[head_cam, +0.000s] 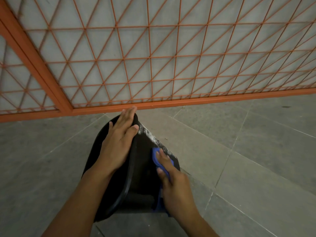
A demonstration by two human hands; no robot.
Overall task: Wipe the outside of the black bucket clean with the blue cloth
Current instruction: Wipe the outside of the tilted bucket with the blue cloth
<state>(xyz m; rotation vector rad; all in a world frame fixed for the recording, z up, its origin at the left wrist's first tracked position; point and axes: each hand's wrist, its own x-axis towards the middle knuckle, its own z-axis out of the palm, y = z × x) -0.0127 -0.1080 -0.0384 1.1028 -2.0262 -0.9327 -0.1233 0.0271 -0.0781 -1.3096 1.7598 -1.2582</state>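
— Floor tiles [256,151] in grey run up to an orange mesh gate [153,57], and that is all the setting gives. What lies on the tiles?

— The black bucket [143,161], tipped on its side, mouth towards the left, so one stretch of outer wall faces upward where a cloth can reach it.

— Why is the left hand [118,142] there?

— I'd judge it steadies the bucket against rolling. It lies flat over the rim, fingers straight and together, thumb hooked at the edge, pressing and not gripping.

— And the right hand [172,182]?

— It presses the blue cloth [156,157] onto the upturned wall, fingers fairly straight over the fabric, thumb lying along it; a tail of cloth hangs below the palm.

— Is the wall clean?

— No. A pale, crusty residue [152,137] runs along the far edge, just beyond the cloth. The next strokes probably need to travel that way, with firm pressure.
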